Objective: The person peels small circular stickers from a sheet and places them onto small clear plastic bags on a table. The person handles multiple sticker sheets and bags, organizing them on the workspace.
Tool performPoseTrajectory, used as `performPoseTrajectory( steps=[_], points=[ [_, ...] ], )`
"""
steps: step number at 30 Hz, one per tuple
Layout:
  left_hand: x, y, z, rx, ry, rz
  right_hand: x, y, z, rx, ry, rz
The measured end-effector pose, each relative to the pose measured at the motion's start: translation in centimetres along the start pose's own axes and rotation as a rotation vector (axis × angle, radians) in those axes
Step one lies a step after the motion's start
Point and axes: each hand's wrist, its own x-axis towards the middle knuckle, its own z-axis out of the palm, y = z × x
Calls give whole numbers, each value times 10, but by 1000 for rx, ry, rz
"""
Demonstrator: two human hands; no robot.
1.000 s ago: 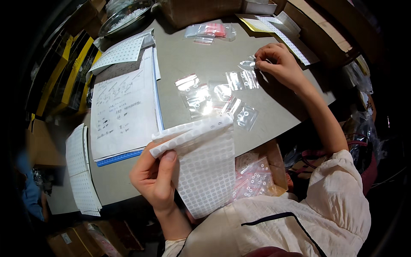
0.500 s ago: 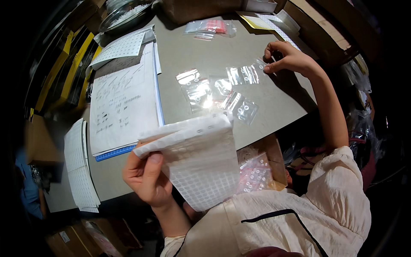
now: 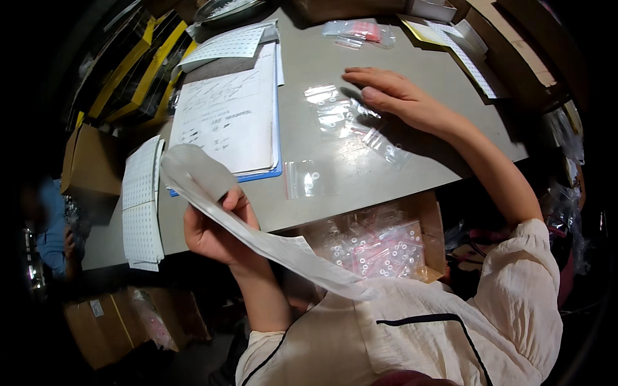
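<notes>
My left hand [image 3: 222, 228] is closed round a sheet of round whitish stickers [image 3: 257, 237]. The sheet is seen nearly edge-on, its upper end curling over and its lower end reaching my shirt. Fingers stretched out, my right hand [image 3: 409, 103] is over the right side of a cluster of small clear zip bags [image 3: 335, 116], hiding part of them. Whether its fingertips touch the bags I cannot tell. Small white rings show on several bags. Apart from the cluster, one clear zip bag [image 3: 301, 180] with a white ring lies near the table's front edge.
Below the table edge stands a cardboard box [image 3: 434, 244] holding ringed zip bags [image 3: 386, 252]. A blue clipboard with written papers [image 3: 225, 122] lies left of the cluster, printed sheets [image 3: 141, 202] beyond it. Red-and-clear bags [image 3: 360, 32] lie at the back.
My right hand has moved left from the bag at the far right to over the cluster, its fingers straightening. The sticker sheet has tilted from face-on to edge-on. The view has shifted.
</notes>
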Motion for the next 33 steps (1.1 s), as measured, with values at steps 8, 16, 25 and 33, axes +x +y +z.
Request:
performPoseTrajectory(
  steps=[8, 16, 25, 33],
  points=[
    [7, 5, 15, -289, 70, -32, 10, -6, 8, 19, -275, -262],
    [15, 5, 9, -254, 47, -117, 5, -26, 32, -209, -191, -403],
    [18, 4, 0, -198, -62, -177, -41, -57, 32, 295, -607, -644],
    [24, 8, -3, -255, -75, -301, -66, -67, -8, 560, -279, -166]
  ],
)
